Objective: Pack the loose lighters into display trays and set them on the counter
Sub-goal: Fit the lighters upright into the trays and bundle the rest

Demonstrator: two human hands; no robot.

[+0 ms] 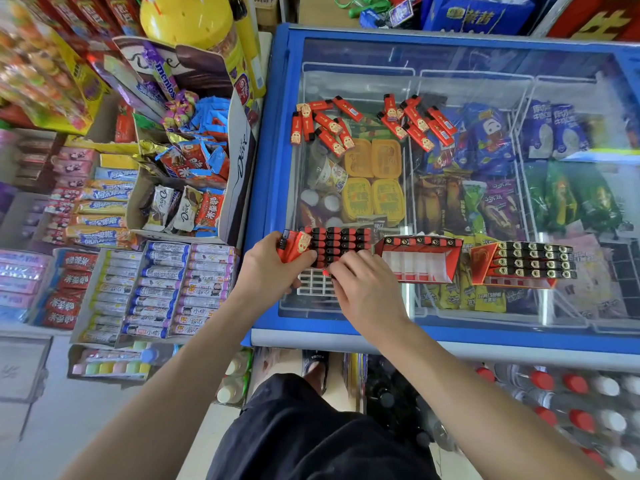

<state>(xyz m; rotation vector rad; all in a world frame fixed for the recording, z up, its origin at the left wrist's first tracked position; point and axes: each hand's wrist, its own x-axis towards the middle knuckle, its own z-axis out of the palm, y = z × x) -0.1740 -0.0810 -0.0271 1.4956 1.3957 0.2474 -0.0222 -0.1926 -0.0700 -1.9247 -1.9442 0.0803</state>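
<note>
A partly filled display tray of red lighters lies on the freezer's glass lid near its front left corner. My left hand grips a few loose red lighters at the tray's left end. My right hand pinches one lighter over the tray's front rows. Two piles of loose red lighters lie farther back on the glass. A tray with one row filled and a fuller tray sit to the right.
The blue-framed freezer holds ice creams under glass. Left of it stand candy and chocolate boxes and racks of gum. Bottles with red and white caps stand low on the right.
</note>
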